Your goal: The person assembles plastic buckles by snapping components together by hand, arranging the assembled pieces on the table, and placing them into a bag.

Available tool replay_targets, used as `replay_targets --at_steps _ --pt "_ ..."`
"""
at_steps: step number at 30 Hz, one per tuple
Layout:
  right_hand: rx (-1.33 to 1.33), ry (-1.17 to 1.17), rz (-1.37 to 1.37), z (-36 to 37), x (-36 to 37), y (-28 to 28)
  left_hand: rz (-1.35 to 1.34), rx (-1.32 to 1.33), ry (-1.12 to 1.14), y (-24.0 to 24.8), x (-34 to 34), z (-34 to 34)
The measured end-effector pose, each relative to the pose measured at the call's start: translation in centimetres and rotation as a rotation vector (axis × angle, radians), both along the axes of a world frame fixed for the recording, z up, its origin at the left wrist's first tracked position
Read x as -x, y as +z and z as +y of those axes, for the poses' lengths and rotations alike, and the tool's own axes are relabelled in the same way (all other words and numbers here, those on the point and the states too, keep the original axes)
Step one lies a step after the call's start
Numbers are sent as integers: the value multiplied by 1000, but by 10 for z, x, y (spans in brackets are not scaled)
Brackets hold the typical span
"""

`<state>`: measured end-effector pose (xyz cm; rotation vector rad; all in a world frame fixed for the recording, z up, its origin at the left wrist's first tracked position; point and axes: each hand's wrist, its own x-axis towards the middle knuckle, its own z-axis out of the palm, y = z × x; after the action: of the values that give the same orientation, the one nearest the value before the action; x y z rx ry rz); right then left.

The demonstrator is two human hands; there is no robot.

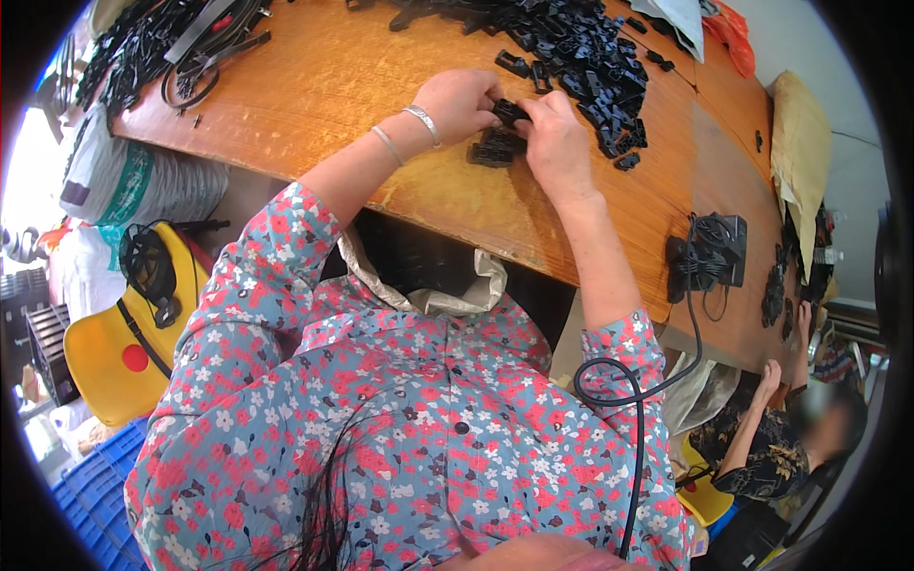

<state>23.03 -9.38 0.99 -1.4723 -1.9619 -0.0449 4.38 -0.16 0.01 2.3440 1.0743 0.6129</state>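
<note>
— What are the hands gripping?
— Left hand (462,100) and right hand (552,138) both pinch one small black plastic clip (509,111), just above a stacked bunch (495,149) on the worn wooden table (314,86).
— And beyond?
— A glossy heap of clips (581,48).

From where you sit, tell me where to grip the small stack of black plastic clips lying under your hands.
Grip the stack of black clips across its two long sides, coming straight down from above. It lies flat on the wooden table, low and blocky, with bare wood to its left; the left hand and right hand crowd above it.
</note>
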Motion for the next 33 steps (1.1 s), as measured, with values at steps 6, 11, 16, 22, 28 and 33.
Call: replay_targets --at_steps 6,11,16,22,28,33 --pt "65 -1 -41 3 -2 5 -157 49 -54 -12 5 7" --pt "160 -54 28 11 -9 -1 -48 166 38 -2 -3 17" --pt "273 -10 137 11 -24 0 21 87 8 0 -14 20" --pt "178 -209 -65 -3 -73 28 71 53 -74 36 -31 17" --pt "204 -356 -342 22 -80 32 83 -240 28 21 -82 29" --pt "275 -399 -392 30 -86 29 118 -292 31 19 -88 29"
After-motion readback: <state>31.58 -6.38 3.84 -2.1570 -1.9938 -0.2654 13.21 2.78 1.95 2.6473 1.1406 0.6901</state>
